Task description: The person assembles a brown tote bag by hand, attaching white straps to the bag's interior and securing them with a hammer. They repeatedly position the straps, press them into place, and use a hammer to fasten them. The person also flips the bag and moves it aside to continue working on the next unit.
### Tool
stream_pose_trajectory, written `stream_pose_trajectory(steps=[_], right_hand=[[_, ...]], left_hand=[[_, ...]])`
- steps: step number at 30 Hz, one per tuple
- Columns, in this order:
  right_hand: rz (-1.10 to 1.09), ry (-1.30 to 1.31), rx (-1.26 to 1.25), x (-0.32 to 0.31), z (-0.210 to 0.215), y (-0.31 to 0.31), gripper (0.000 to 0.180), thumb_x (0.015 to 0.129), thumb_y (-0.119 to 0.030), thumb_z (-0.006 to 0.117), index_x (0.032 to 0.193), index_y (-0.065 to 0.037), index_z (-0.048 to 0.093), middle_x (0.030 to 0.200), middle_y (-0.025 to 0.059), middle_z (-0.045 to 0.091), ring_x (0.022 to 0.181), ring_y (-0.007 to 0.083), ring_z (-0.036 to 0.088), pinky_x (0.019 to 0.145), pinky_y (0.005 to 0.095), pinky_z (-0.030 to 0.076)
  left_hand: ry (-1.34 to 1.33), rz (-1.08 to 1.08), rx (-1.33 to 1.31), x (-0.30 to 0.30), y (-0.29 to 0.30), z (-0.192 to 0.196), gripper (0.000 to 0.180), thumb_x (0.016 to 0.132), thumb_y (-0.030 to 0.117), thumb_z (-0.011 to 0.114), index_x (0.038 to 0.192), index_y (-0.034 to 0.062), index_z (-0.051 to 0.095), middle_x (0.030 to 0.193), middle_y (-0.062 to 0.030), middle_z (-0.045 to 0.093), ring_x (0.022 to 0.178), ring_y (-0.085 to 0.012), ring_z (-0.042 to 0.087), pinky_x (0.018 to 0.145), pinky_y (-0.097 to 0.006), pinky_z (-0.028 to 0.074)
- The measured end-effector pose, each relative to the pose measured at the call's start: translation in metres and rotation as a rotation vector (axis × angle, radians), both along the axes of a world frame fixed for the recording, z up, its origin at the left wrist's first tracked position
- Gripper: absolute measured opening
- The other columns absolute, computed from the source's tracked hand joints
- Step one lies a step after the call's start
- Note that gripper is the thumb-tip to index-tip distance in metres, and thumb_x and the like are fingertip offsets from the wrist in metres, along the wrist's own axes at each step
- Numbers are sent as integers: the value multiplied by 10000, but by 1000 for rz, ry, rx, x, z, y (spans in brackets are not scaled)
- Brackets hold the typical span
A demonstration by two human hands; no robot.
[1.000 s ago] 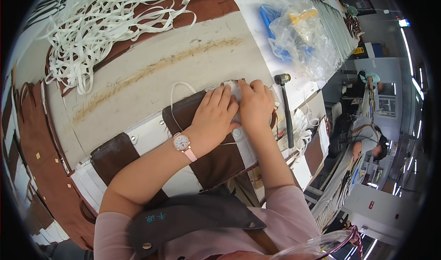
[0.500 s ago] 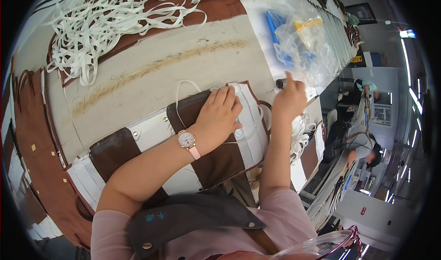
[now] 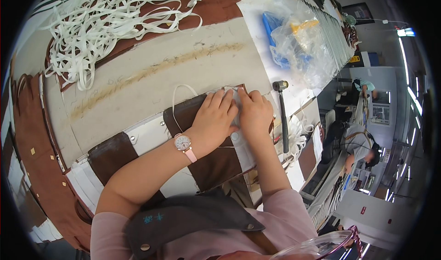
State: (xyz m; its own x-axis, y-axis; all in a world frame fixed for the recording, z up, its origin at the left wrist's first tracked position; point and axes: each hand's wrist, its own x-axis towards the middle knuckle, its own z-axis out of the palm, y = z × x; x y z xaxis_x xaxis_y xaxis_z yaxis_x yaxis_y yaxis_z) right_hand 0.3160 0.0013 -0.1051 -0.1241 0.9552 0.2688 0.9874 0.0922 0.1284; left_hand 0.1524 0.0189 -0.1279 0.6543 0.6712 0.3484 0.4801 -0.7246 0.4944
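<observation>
Panel (image 3: 216,170): brown-and-white striped, lying slantwise along the near edge of the surface (image 3: 251,12), with both hands on its right part.
Left hand (image 3: 215,117): palm down on the panel, fingers bent slightly at its far edge, thumb apart from them; the grip is loosely spread, and whether the fingertips pinch anything I cannot tell.
Right hand (image 3: 255,115): just beside the left, at the panel's right end, fingers bent toward its far corner; the grip looks half closed, but what it has hold of is hidden.
Watch (image 3: 183,143): pink strap, on the left wrist.
Hammer (image 3: 283,117): dark handle, near the right edge of the surface, apart from the right hand, head toward the far edge.
Straps (image 3: 110,25): white, tangled, heaped over brown material (image 3: 216,12) toward the far left corner.
Plastic bag (image 3: 314,53): clear, crumpled, toward the far right corner.
</observation>
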Motion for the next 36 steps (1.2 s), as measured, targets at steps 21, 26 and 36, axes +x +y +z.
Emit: stream_pose_trajectory(steps=[21, 26, 36], right_hand=[[61, 389, 261, 55, 61, 79, 430, 785, 39, 583, 1140, -164, 717, 828, 85, 610, 702, 294, 615, 638, 418, 493], [233, 297, -33, 31, 47, 43, 354, 783, 35, 626, 1076, -125, 744, 830, 91, 609, 728, 297, 610, 654, 418, 480], [212, 226, -57, 26, 14, 25, 291, 774, -8, 655, 1022, -113, 765, 822, 60, 592, 740, 259, 585, 679, 394, 443]], left_hand=[[30, -44, -31, -4, 2, 9, 649, 778, 360, 771, 1234, -45, 551, 1398, -230, 475, 1290, -390, 424, 1099, -480, 347], [26, -28, -40, -4, 1, 6, 637, 786, 366, 764, 1232, -39, 554, 1409, -227, 463, 1295, -387, 417, 1100, -480, 346], [-21, -27, -42, -4, 3, 5, 632, 749, 358, 795, 1201, -23, 571, 1419, -209, 462, 1277, -382, 425, 1089, -479, 351]])
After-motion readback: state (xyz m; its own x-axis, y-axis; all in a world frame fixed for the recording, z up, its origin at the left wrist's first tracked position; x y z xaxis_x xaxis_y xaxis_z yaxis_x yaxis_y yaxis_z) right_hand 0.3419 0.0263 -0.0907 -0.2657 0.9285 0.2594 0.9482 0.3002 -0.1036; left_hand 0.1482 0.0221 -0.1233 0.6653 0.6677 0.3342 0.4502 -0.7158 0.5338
